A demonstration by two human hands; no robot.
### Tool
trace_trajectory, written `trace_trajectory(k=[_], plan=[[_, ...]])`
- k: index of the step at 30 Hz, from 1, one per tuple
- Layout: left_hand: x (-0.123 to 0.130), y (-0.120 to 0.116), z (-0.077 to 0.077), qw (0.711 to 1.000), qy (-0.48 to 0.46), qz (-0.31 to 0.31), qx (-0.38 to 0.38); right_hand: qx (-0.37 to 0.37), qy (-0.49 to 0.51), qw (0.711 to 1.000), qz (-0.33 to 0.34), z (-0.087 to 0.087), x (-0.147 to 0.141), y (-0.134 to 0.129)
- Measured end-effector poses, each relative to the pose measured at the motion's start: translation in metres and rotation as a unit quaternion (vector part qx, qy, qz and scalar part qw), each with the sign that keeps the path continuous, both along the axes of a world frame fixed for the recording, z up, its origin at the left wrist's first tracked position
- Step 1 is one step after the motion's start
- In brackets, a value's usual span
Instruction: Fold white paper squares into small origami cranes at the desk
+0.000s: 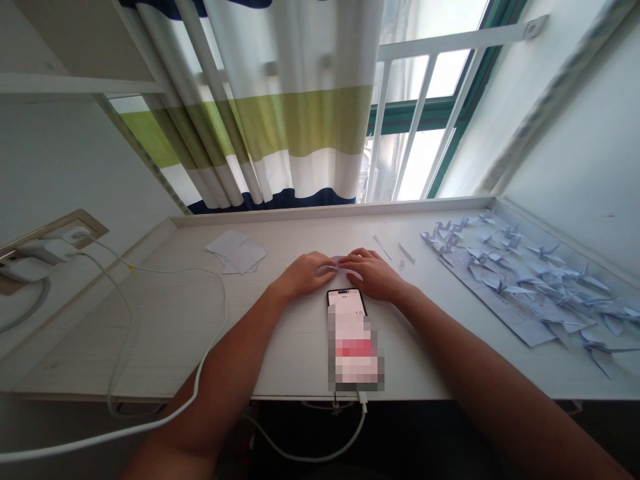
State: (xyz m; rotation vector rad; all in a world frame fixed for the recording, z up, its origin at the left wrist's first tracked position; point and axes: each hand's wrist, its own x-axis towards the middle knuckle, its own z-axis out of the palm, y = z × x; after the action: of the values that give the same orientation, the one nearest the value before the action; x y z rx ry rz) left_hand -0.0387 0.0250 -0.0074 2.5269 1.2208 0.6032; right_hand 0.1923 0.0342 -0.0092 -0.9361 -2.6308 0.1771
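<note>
Both hands meet at the middle of the white desk over a small piece of folded paper (338,264). My left hand (309,272) has its fingers closed on the paper's left side. From the other side, my right hand (373,272) grips it with thumb and fingers. Most of the paper is hidden by the fingers, so its exact shape cannot be made out. Just below the hands lies a phone (350,327) with its screen lit and partly blurred out. A stack of loose white paper squares (240,253) lies to the left of my left hand.
Many folded paper cranes (505,257) crowd the desk's right side, some on a printed sheet (533,333). Thin paper strips (407,253) lie beyond my right hand. A white charging cable (225,293) runs from the wall socket (55,247) across my left forearm.
</note>
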Motion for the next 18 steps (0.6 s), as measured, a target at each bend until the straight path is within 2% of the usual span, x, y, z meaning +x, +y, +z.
trace_trajectory(k=[8,14,18], plan=[[-0.002,0.002,-0.009,0.998,0.027,0.018,0.055,-0.012,-0.014,0.999,-0.034,0.0,-0.001,0.002],[-0.004,0.007,-0.011,0.997,-0.024,0.005,0.079,-0.022,-0.006,0.999,-0.039,0.002,-0.001,0.001],[-0.007,0.012,-0.013,0.997,-0.05,0.007,0.066,-0.029,0.003,0.998,-0.055,0.004,0.001,0.0]])
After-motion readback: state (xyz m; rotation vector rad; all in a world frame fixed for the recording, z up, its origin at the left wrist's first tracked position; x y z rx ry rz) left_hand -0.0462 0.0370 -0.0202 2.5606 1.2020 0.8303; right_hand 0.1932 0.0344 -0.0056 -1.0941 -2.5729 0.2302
